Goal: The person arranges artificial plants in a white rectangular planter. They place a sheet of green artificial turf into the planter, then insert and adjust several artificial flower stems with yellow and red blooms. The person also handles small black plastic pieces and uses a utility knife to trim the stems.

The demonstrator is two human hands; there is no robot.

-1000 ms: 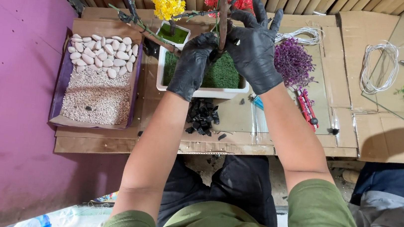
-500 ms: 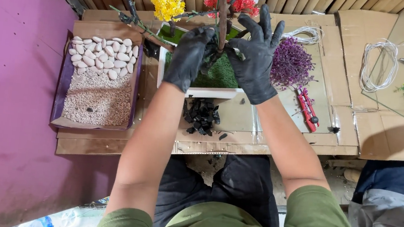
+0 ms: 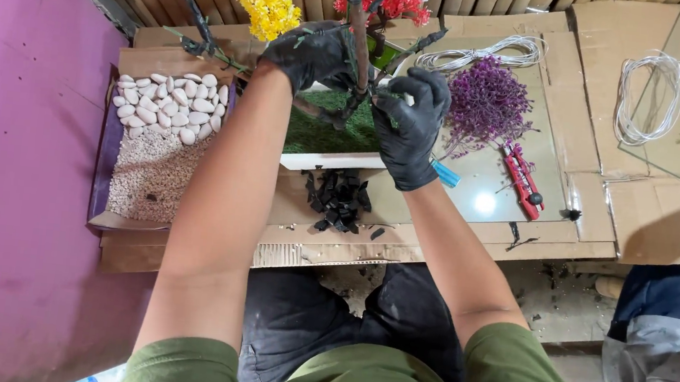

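Left hand: the black-gloved left hand (image 3: pixel 308 51) is closed around a side twig of the brown branch stem (image 3: pixel 359 37), at upper left of the trunk.
Right hand: the gloved right hand (image 3: pixel 411 123) is curled shut low on the same stem, its fingertips (image 3: pixel 431 87) pressed near the fork (what they pinch there cannot be made out).
Stem position: the stem stands upright between both hands, rising from the white planter (image 3: pixel 328 159) with green turf, directly in front of the person.
Technique: the trunk is judged best steadied low with the right hand while the twig is bent gently from its base, so the stem is not levered out of the turf.
Surroundings: a pile of black chips (image 3: pixel 337 199) lies just before the planter; a tray of white pebbles (image 3: pixel 165 105) sits to the left, a purple sprig (image 3: pixel 488 105) and red cutters (image 3: pixel 521 179) to the right.
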